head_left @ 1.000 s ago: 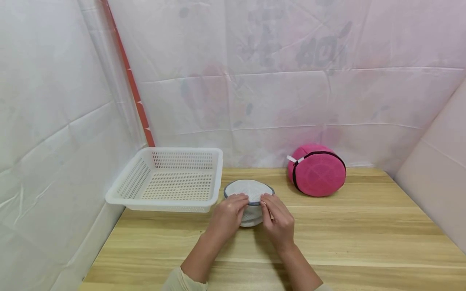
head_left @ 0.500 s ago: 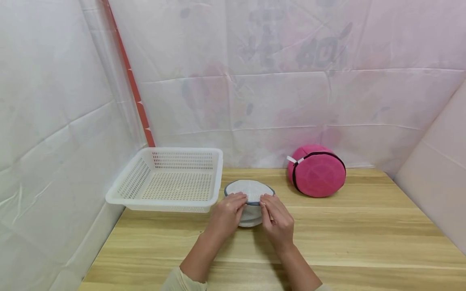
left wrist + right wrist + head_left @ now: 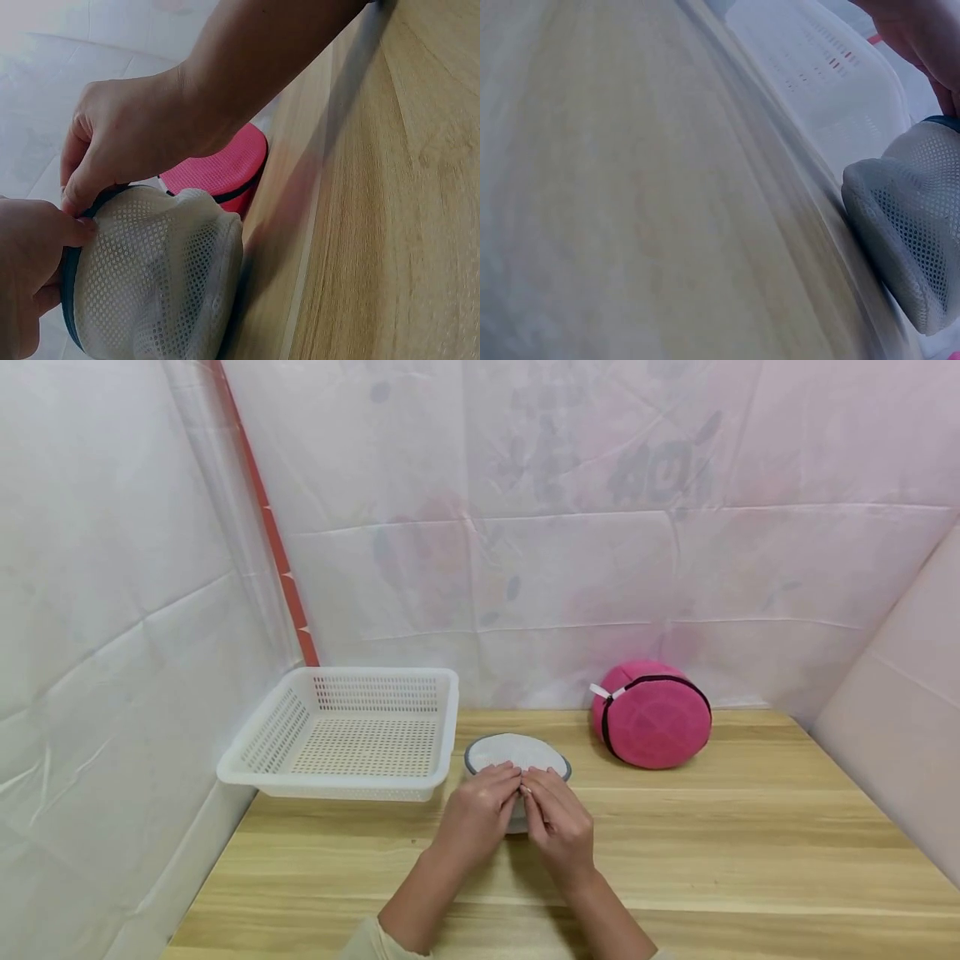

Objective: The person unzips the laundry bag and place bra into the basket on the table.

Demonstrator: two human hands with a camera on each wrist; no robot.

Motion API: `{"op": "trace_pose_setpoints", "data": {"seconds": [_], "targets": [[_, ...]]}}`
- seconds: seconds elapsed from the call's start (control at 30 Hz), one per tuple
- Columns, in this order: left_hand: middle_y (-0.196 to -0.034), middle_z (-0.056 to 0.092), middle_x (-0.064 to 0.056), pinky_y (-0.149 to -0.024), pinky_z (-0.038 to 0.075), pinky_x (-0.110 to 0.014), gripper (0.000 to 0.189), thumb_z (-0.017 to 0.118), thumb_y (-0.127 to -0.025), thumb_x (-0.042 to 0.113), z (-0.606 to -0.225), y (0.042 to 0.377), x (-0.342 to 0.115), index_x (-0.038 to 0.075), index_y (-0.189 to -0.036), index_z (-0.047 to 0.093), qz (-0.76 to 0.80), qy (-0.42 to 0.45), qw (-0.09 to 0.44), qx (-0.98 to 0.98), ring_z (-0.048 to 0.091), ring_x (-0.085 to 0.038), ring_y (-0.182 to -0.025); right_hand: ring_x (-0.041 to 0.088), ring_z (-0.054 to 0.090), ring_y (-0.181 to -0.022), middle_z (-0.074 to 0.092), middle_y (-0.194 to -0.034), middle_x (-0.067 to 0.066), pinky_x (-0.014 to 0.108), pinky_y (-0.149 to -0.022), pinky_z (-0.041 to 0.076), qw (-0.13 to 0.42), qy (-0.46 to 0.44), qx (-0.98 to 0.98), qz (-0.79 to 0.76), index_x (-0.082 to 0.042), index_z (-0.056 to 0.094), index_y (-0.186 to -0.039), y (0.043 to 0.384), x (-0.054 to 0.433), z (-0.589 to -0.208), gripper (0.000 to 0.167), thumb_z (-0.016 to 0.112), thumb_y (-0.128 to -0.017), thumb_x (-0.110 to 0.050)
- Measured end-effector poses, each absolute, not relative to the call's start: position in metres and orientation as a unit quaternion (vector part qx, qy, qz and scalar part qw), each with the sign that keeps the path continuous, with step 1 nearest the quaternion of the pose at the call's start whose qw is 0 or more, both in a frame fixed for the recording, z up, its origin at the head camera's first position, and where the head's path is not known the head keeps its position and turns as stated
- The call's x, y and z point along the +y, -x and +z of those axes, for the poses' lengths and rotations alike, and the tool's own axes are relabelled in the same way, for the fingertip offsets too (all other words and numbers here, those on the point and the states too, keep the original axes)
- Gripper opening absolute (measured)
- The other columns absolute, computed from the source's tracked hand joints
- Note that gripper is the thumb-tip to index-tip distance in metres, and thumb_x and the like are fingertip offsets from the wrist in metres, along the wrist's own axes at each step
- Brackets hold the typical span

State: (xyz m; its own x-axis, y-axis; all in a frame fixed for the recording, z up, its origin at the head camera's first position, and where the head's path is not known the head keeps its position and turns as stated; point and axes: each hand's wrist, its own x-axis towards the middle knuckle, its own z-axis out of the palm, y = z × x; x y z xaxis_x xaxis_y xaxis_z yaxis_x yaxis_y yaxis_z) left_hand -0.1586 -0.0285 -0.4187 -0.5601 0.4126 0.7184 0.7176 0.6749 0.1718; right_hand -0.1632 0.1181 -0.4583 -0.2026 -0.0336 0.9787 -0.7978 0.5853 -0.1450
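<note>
A round white mesh laundry bag (image 3: 517, 750) with a blue-grey zipper rim stands on the wooden table in front of me. My left hand (image 3: 478, 810) pinches the near edge of that rim, and my right hand (image 3: 558, 822) pinches it right alongside, the fingertips of both meeting. From the left wrist, the bag's mesh side (image 3: 150, 277) looks creased, and the right hand (image 3: 131, 135) grips the dark zipper band from above while the left hand (image 3: 30, 255) holds it at the left. The zipper pull is hidden by the fingers.
A white perforated plastic basket (image 3: 442, 735) sits at the left back, close beside the mesh bag. Toward the right back, a pink mesh bag (image 3: 660, 722) with a black zipper and white tab leans near the white sheet wall (image 3: 562, 568).
The two hands have drawn together at the front of the rim, the right moving left and the left slightly right. The bag's top has shifted a little to the right.
</note>
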Motion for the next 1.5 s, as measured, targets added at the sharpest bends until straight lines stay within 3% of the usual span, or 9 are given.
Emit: {"op": "trace_pose_setpoints", "data": {"seconds": [0.47, 1.03, 1.5], "targets": [[-0.103, 0.075, -0.009, -0.094, 0.056, -0.037, 0.014, 0.077, -0.081, 0.003, -0.419, 0.162, -0.032, 0.003, -0.095, 0.077, -0.275, 0.322, 0.324, -0.846, 0.071, -0.022, -0.104, 0.033, 0.071, -0.084, 0.073, -0.089, 0.020, 0.032, -0.104, 0.050, 0.581, -0.287, -0.680, 0.344, 0.007, 0.074, -0.089, 0.170, 0.124, -0.459, 0.022, 0.063, -0.095, -0.011], [-0.101, 0.076, -0.008, -0.094, 0.056, -0.036, 0.013, 0.077, -0.080, 0.000, -0.417, 0.165, -0.037, 0.002, -0.093, 0.077, -0.273, 0.317, 0.328, -0.847, 0.072, -0.022, -0.102, 0.035, 0.071, -0.086, 0.074, -0.091, 0.020, 0.031, -0.105, 0.049, 0.564, -0.256, -0.694, 0.368, 0.006, 0.075, -0.092, 0.172, 0.132, -0.461, 0.013, 0.068, -0.088, -0.004], [-0.104, 0.076, -0.006, -0.096, 0.055, -0.032, 0.015, 0.078, -0.081, 0.003, -0.417, 0.166, -0.039, 0.004, -0.096, 0.077, -0.242, 0.292, 0.336, -0.862, 0.071, -0.019, -0.105, 0.031, 0.071, -0.085, 0.074, -0.089, 0.018, 0.034, -0.102, 0.051, 0.573, -0.297, -0.678, 0.353, 0.005, 0.075, -0.088, 0.170, 0.124, -0.461, 0.020, 0.066, -0.094, -0.012]]}}
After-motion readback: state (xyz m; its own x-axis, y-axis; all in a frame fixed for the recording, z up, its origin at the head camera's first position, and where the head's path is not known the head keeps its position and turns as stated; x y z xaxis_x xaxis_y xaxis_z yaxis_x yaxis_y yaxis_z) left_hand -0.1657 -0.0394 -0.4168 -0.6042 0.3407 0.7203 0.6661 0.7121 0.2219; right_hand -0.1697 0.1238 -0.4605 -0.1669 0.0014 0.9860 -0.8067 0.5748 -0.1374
